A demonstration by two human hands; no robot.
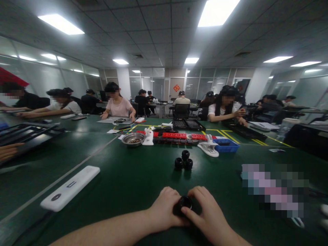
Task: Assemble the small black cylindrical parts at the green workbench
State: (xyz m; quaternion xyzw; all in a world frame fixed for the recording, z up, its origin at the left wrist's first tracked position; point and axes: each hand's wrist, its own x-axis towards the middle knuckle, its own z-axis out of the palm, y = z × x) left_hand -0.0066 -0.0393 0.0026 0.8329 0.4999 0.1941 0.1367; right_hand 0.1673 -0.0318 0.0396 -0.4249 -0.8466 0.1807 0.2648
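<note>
Both of my hands meet low in the middle of the head view, on the green table [133, 177]. My left hand [164, 208] and my right hand [207, 213] are curled around one small black round part [185, 202], which shows between the fingers. A little farther out stand three more black round parts [183, 161] in a tight cluster, untouched.
A long white flat device [69, 188] lies at the left. Farther back sit a metal bowl [133, 138], red strips [176, 135], a white clip [208, 147] and a blue tray [227, 145]. Several other people sit at the tables behind. Another person's hand [9, 150] rests at the far left.
</note>
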